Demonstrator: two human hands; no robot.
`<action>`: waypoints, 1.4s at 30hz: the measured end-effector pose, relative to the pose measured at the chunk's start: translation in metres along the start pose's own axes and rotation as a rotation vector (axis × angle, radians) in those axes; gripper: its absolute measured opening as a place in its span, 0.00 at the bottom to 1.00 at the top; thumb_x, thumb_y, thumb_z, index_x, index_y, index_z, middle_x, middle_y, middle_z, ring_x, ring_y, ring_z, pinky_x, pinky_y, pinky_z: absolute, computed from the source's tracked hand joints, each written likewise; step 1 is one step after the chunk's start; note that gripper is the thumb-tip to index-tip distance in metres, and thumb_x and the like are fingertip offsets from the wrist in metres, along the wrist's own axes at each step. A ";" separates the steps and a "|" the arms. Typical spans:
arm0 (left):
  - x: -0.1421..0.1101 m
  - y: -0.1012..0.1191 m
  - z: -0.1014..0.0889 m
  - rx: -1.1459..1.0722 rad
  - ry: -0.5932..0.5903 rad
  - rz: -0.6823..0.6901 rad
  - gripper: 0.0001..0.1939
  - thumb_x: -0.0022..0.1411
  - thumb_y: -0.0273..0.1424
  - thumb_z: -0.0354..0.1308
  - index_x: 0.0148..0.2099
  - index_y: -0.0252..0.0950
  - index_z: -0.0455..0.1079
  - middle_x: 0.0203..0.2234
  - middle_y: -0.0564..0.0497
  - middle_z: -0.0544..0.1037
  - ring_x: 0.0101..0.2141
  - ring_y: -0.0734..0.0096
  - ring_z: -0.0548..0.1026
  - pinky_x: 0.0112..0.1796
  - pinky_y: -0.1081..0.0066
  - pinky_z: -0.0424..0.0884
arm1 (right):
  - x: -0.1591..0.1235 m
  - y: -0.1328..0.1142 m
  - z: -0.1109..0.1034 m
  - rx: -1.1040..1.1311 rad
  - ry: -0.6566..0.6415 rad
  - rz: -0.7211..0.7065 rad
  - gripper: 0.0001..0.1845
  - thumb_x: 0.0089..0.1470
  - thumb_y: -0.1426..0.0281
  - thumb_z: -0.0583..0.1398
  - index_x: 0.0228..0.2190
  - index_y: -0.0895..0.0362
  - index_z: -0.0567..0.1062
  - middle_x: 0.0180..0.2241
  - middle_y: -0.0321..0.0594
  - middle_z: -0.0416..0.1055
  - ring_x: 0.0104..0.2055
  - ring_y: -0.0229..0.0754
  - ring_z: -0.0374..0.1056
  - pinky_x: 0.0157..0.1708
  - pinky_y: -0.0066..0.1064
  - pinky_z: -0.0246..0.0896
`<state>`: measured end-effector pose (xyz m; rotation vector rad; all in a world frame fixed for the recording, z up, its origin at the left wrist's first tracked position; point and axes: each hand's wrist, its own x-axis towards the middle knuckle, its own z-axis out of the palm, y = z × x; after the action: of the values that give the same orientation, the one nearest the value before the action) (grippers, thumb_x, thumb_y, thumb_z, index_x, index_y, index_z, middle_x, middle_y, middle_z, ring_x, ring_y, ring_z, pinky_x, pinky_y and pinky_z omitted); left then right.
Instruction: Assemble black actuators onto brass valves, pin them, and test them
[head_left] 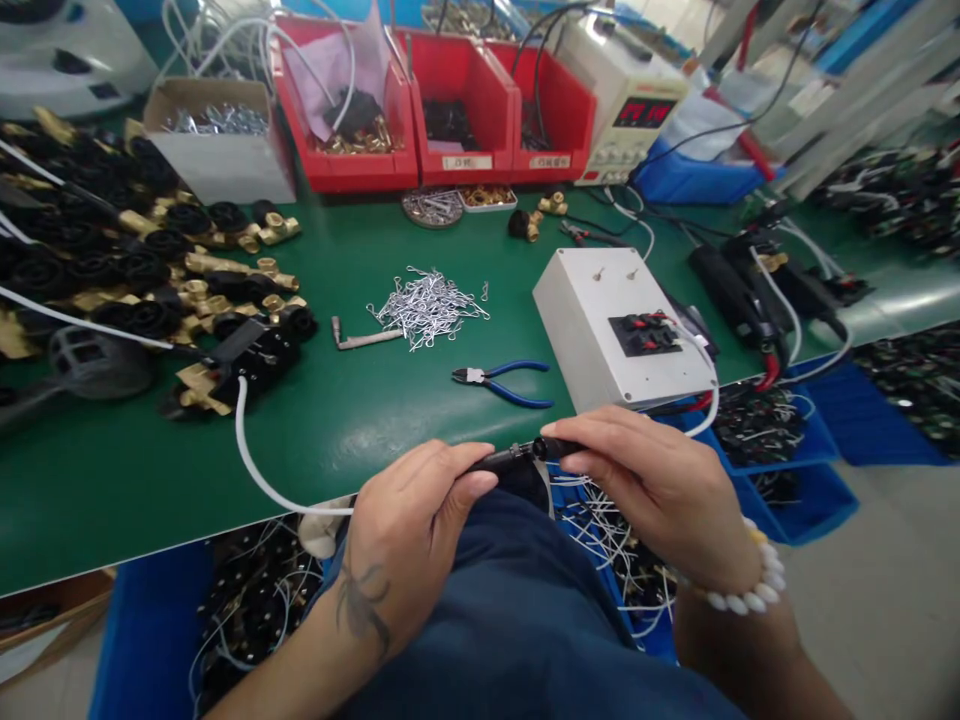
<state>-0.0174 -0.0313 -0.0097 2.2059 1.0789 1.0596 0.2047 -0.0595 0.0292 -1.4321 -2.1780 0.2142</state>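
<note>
My left hand (412,520) is closed on a black cable connector (501,460), thumb and fingers pinching its body. A white cable (255,465) runs from a black box with brass fittings (251,360) to this hand. My right hand (664,485) grips a second black connector (553,448), its round open end facing the first. The two ends meet or nearly meet over the table's front edge; I cannot tell whether they are joined. Beyond them lie blue-handled pliers (506,382) and a grey-white box with switches and red-black terminals (622,325).
Metal clips (431,308) lie heaped mid-table beside a socket wrench (364,338). Black-and-brass valves (150,250) crowd the left. Red bins (356,170) and a power supply (630,95) line the back. Blue crates (817,510) of cabled parts stand below the table edge.
</note>
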 end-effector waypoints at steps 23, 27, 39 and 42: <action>-0.001 -0.005 -0.001 -0.019 0.015 0.055 0.03 0.69 0.27 0.59 0.42 0.35 0.74 0.33 0.50 0.83 0.33 0.71 0.80 0.37 0.73 0.77 | 0.005 -0.001 0.003 -0.015 -0.010 -0.108 0.07 0.65 0.73 0.59 0.42 0.56 0.78 0.38 0.39 0.81 0.40 0.37 0.77 0.43 0.28 0.74; -0.006 -0.008 0.007 -0.019 -0.025 0.037 0.05 0.70 0.29 0.59 0.40 0.33 0.74 0.30 0.51 0.82 0.31 0.72 0.80 0.34 0.75 0.75 | 0.000 0.004 0.013 -0.016 -0.047 -0.123 0.07 0.65 0.73 0.59 0.41 0.58 0.78 0.37 0.41 0.81 0.39 0.38 0.77 0.42 0.28 0.73; 0.012 -0.080 -0.064 0.591 0.365 -0.505 0.23 0.72 0.46 0.50 0.58 0.39 0.73 0.56 0.39 0.75 0.61 0.41 0.68 0.57 0.39 0.68 | 0.042 0.088 -0.036 -0.127 0.231 0.287 0.10 0.61 0.65 0.63 0.40 0.55 0.81 0.41 0.45 0.81 0.40 0.40 0.76 0.43 0.32 0.70; 0.015 -0.108 -0.074 0.597 0.269 -0.554 0.26 0.70 0.48 0.50 0.51 0.31 0.76 0.60 0.39 0.71 0.65 0.32 0.62 0.62 0.34 0.60 | 0.068 0.125 -0.045 -0.079 0.373 0.459 0.12 0.60 0.69 0.62 0.43 0.60 0.81 0.44 0.50 0.81 0.42 0.38 0.76 0.44 0.28 0.68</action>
<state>-0.1194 0.0485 -0.0318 1.9754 2.2011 0.8610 0.3069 0.0482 0.0398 -1.8373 -1.5590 0.0146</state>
